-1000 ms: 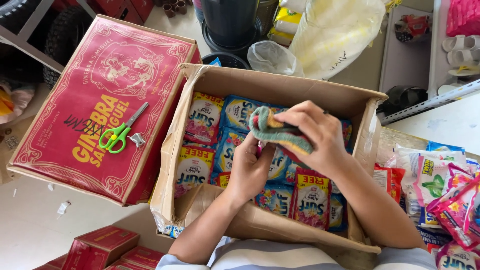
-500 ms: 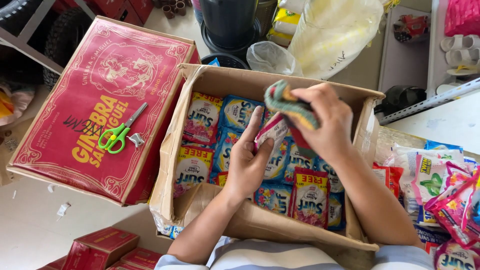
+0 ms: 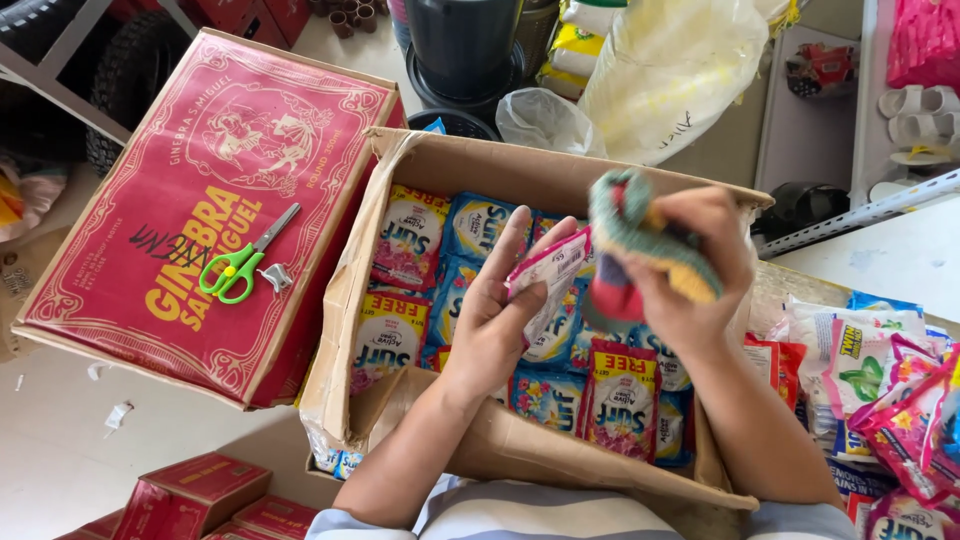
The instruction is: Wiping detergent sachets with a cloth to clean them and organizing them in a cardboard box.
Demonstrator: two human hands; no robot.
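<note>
Since a second ago the right hand (image 3: 690, 270) has lifted the folded strip of sachets (image 3: 640, 240) from low over the cardboard box (image 3: 520, 165) to a higher spot toward the box's far right corner, and the left hand (image 3: 500, 320) has opened flatter under the strip's loose end. The right fingers are clamped around the bundle; the left fingers lie straight and close together, palm up, with a pink and white sachet (image 3: 548, 275) resting against them.

The strip is bunched into a thick wad with teal, yellow and pink bands showing, held above the middle of the box.

Inside the box, flat sachets (image 3: 410, 240) in blue, pink and red lie in rows, filling the floor from the left wall to the right wall. A big red carton (image 3: 160, 280) with gold print sits just beside the box's left side, and green-handled scissors (image 3: 240, 265) lie near the carton's right edge. More pink and green packets (image 3: 880, 390) are heaped beyond the box's right wall. Small red boxes (image 3: 190, 495) sit on the floor near its near left corner
</note>
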